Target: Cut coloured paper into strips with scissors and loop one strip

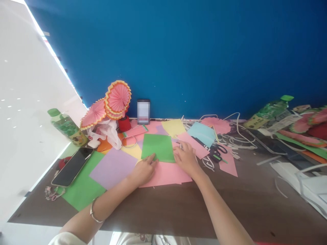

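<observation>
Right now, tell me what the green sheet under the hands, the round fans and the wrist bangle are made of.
Green sheet: thin matte paper by the look, lying flat with crisp edges under the left hand and right hand.
Round fans: pleated pink paper with yellow edging, folds visible.
Wrist bangle: probably metal, thin and silvery with a shine.

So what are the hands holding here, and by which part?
The green paper sheet: the left hand presses its near left corner, the right hand its near right edge, flat against the pink paper. Nothing is lifted.
</observation>
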`<state>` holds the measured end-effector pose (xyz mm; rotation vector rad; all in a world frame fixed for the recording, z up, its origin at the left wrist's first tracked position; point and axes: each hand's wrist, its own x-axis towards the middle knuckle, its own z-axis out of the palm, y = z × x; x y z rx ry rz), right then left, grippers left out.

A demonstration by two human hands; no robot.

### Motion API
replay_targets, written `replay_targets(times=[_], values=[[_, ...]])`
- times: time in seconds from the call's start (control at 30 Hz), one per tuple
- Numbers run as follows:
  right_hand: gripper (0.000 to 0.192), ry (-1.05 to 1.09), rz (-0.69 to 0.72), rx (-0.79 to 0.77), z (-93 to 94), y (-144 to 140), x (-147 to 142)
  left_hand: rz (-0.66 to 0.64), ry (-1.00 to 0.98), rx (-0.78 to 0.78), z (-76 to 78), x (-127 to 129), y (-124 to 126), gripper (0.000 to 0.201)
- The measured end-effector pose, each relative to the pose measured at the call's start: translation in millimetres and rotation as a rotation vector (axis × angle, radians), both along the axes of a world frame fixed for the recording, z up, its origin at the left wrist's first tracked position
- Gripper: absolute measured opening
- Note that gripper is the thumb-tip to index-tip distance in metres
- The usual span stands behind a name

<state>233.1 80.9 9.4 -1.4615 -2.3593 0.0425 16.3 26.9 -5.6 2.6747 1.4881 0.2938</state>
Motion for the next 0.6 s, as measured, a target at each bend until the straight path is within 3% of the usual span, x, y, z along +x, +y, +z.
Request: replay_targets(times=[0.17, 0.23, 0.4, 0.6], values=[[0.019, -0.091, 0.335, 0.084, 0.7, -11, -27, 0.015, 0.027, 0.026, 0.5, 1, 0, 0.036], [0.024, -0.173, 0.404, 0.117, -3.5, -14, -32, 0.022, 0.018, 0.05, -0.6, 0, 1, 0.035], [0.03, -0.268, 0.443, 0.24, -8.9, -14, -35, 0.057, -0.05, 0.108, -5.2, -1, 7, 0.023], [0.029, -0.184, 0.47, 0.294, -8.7, -12, -36, 0.014, -0.125, 0.167, -14.2, -6, 16, 0.019]])
